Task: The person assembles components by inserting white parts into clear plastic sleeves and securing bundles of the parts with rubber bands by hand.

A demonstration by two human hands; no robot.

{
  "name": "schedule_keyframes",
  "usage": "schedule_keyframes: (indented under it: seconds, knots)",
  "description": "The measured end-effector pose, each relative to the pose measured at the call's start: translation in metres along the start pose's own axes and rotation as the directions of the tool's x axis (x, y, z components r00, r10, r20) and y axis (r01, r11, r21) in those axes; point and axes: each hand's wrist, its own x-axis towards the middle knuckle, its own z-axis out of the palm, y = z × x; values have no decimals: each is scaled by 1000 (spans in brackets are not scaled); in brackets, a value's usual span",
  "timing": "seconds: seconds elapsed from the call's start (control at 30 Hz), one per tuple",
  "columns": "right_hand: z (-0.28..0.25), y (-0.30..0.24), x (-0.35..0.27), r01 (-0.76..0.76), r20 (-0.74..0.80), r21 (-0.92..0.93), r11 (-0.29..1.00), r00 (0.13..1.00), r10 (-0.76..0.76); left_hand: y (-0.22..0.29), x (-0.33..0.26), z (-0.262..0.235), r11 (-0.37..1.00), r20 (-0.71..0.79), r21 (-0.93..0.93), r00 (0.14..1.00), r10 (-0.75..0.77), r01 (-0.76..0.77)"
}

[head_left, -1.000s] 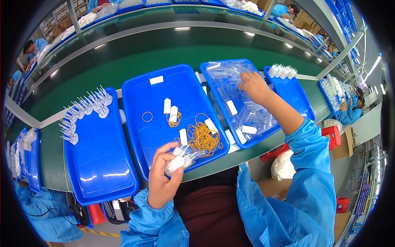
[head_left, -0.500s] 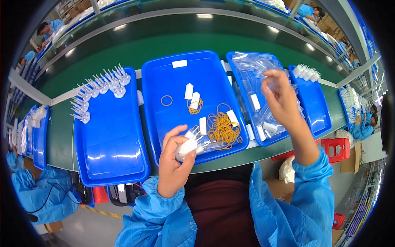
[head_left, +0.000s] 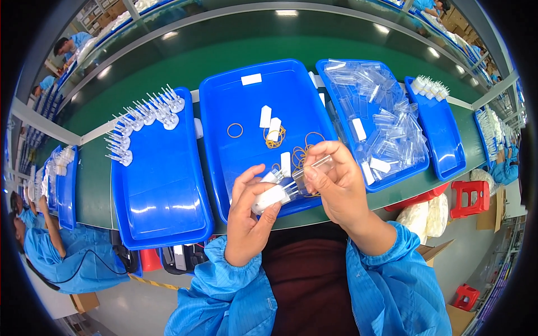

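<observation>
- Head view: left hand pinched around a small bundle of white pronged parts, fingers pressed together, just over the near edge of the middle blue tray.
- Right hand pinching a clear plastic cap at the fingertips, touching the bundle's prongs.
- Loose rubber bands scattered in that tray, beyond the hands.
- Likely risk: cap slipping off-line, prongs bending or the bundle dropping.
</observation>
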Motion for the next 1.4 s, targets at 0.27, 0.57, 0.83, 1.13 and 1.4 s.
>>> schedule_keyframes:
  seconds: [0.27, 0.57, 0.83, 1.13, 1.4]
  knots:
    - [-4, -4, -2, 65, 22, -136, 989, 998, -63, 2, 1, 2, 1000, -5, 9, 1000, 14, -14]
    - [-1, 7, -6, -106, 78, 2, 994, 991, 105, 4, 1, 4, 991, -10, 100, 996, 86, -84]
    - [0, 11, -8, -140, 22, 62, 988, 990, 139, 5, 2, 4, 991, -26, 110, 996, 81, -78]
    - [2, 16, -9, -161, -18, 178, 971, 986, 167, 8, 3, 5, 992, -89, 114, 994, 68, -58]
    - [5, 20, -11, -102, -28, 210, 972, 994, 110, 3, 3, 8, 991, -115, -120, 992, 45, -59]
